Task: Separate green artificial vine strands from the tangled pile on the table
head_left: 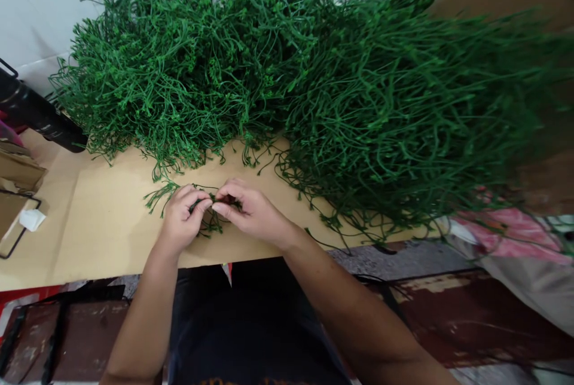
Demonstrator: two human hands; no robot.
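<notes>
- Two hands met over a green sprig (210, 201) on the cardboard sheet (103, 223).
- Left hand (182, 217) pinched one end; right hand (246, 208) pinched the other, seemingly steadying it.
- Heaped green strands (278, 68) lay just behind, within reach.

Left hand (183, 217) and right hand (249, 208) close together, fingertips pinched and meeting, forearms angled inward

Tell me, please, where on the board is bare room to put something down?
The tan board is bare left of the left hand, up to the white scrap. A narrow strip lies along the near edge below both hands. Behind and right of the right hand, the green sprig piles crowd everything.
</notes>
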